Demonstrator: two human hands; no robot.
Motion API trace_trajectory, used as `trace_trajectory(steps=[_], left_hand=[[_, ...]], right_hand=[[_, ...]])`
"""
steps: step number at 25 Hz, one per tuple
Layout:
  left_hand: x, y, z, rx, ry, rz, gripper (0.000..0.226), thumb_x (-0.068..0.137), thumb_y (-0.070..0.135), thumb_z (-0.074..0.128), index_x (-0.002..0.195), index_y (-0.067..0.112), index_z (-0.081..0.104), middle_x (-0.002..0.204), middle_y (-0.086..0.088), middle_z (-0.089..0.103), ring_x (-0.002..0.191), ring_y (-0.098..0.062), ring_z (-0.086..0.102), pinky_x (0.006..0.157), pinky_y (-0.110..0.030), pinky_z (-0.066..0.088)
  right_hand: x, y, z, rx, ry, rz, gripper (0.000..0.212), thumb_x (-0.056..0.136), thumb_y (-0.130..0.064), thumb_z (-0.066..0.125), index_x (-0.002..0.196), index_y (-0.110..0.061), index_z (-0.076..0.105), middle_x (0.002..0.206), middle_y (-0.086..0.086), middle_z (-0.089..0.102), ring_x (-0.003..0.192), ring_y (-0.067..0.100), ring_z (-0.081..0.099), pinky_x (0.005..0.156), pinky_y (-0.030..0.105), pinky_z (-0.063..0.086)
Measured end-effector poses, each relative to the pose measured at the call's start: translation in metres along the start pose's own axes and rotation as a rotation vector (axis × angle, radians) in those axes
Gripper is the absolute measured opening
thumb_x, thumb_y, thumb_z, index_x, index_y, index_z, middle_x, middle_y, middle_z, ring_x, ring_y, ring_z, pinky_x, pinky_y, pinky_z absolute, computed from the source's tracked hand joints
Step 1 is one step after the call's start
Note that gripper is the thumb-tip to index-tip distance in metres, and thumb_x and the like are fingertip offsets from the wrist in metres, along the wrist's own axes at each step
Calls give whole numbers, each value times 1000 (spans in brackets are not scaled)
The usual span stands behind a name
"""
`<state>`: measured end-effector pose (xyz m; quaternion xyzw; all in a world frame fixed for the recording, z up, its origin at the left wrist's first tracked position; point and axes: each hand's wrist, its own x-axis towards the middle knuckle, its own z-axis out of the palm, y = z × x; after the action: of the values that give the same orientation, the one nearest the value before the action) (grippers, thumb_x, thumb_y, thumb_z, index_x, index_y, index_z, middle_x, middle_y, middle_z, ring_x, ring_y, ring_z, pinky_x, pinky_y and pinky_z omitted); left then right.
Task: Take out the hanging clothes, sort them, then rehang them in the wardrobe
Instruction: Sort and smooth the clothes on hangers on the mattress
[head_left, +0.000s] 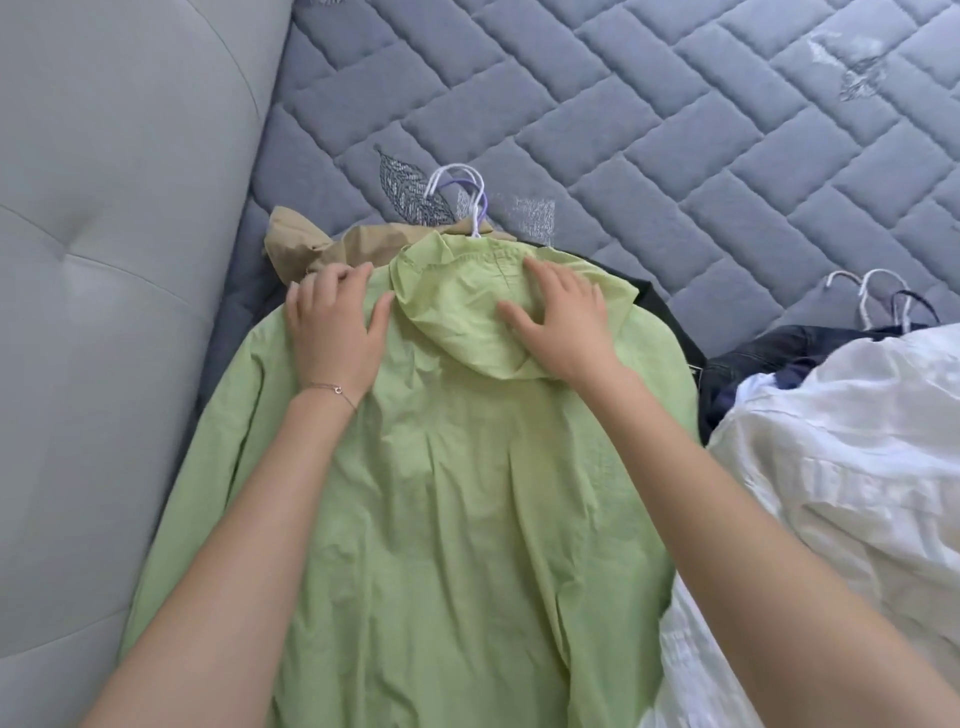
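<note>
Light green thin hooded jacket (457, 493) lies back-up atop a tan garment (296, 244) on the grey quilted mattress (675, 130); left hand (337, 332) and right hand (563, 322), apart, press flat-fingered on shoulder and hood, probably smoothing it onto its sorted pile.

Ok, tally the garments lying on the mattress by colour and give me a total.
Green garment: 1
Tan garment: 1
Black garment: 1
Navy garment: 1
White garment: 1
Total: 5 in view; others may be hidden beneath these.
</note>
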<state>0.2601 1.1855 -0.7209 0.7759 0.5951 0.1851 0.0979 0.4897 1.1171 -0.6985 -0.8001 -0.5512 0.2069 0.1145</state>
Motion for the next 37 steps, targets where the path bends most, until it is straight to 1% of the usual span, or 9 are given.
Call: trace_trajectory(steps=[4, 8, 11, 13, 16, 20, 24, 30, 37], left_hand=[[7, 7, -9, 4, 21, -38, 29, 93, 37, 56, 110, 16, 66, 108, -11, 58, 104, -35, 48, 89, -42, 35], [2, 16, -20, 3, -15, -79, 16, 91, 31, 57, 103, 23, 65, 101, -4, 64, 98, -28, 54, 86, -39, 26], [-10, 19, -47, -166, -55, -57, 13, 88, 25, 62, 97, 18, 70, 96, -6, 64, 95, -27, 58, 83, -37, 35], [-24, 21, -79, -315, -99, -28, 11, 86, 20, 68, 93, 12, 72, 94, -8, 67, 91, -27, 60, 80, -37, 44], [-50, 34, -151, -461, -205, -30, 9, 85, 20, 72, 88, 12, 74, 90, -3, 71, 76, -14, 55, 75, -26, 45], [-88, 56, -263, -507, -242, -3, 13, 85, 32, 71, 88, 20, 74, 91, 2, 71, 81, -9, 58, 74, -10, 41], [-142, 88, -358, -364, -146, -130, 36, 76, 56, 70, 78, 20, 69, 78, 8, 64, 73, -12, 54, 64, -28, 41], [-227, 109, -457, -283, -39, -239, 44, 71, 61, 73, 69, 18, 64, 72, 4, 65, 68, -17, 54, 60, -30, 42], [-315, 112, -532, -313, -69, -128, 40, 70, 59, 75, 66, 20, 63, 66, 11, 57, 68, -15, 53, 59, -29, 40]], right_hand=[[2, 0, -6, 24, 92, 0, 60, 89, -60, 52, 134, -20, 50, 132, 4, 53, 126, 27, 43, 107, 41, 28], [-8, -8, -20, 36, 126, 8, 53, 85, -63, 55, 114, -18, 57, 111, 4, 59, 110, 26, 50, 93, 41, 37], [-36, -14, -39, 156, 134, 4, 48, 85, -62, 56, 101, -17, 60, 94, 0, 62, 94, 21, 55, 80, 39, 45], [-61, -19, -59, 259, 143, 35, 43, 83, -59, 62, 87, -17, 60, 77, -6, 58, 78, 15, 52, 67, 35, 40], [-109, -36, -102, 357, 147, 55, 49, 78, -60, 67, 65, -16, 49, 56, -8, 41, 57, 9, 38, 56, 33, 31], [-179, -80, -174, 417, 104, 121, 56, 75, -60, 69, 56, -18, 38, 49, -8, 36, 51, 9, 34, 54, 33, 29], [-257, -125, -231, 448, 80, 157, 56, 72, -60, 71, 54, -19, 38, 49, -8, 37, 51, 9, 36, 54, 33, 32], [-384, -179, -285, 463, 125, 155, 51, 72, -58, 73, 57, -20, 42, 52, -9, 40, 53, 10, 39, 53, 31, 32], [-515, -207, -303, 467, 241, 184, 50, 73, -56, 72, 64, -11, 52, 56, -7, 46, 56, 10, 44, 56, 34, 38]])
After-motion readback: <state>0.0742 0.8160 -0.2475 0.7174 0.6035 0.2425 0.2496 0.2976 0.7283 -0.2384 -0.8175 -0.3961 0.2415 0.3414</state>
